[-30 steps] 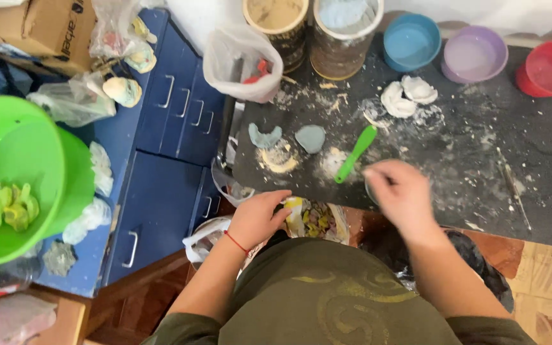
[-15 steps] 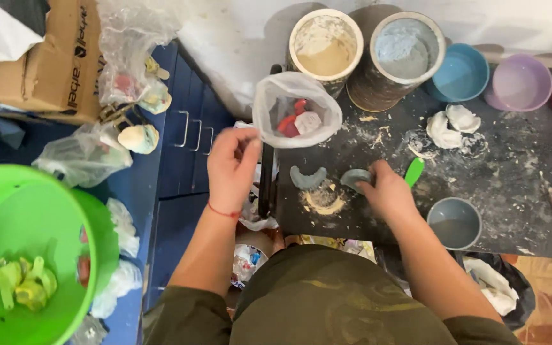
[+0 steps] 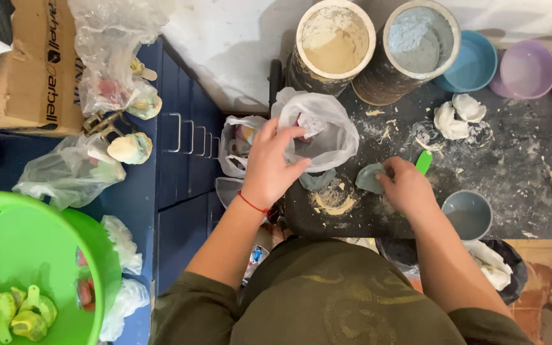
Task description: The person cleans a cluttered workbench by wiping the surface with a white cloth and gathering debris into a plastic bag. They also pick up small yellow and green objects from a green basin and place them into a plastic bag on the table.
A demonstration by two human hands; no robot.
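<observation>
My left hand open, fingers inside clear plastic bag, far-left on dusty dark surface. Right hand pinches grey-blue clay piece near bag. Piece likely soft, fragile; grip by edges.

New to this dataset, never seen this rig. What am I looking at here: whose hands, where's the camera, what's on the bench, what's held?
No machine here: a person works with bare hands, and a camera worn on the head looks straight down, so you see both arms from above.

The left hand, with a red string at the wrist, reaches into the mouth of a clear plastic bag on the dusty dark worktop. The right hand pinches a small grey-blue moulded piece against the worktop, next to a green-handled tool.

Also on the worktop: two big tubs, one of tan powder and one of grey-blue powder, a grey cup, white moulded pieces and coloured bowls at the far edge. A green basin sits on the left.
</observation>
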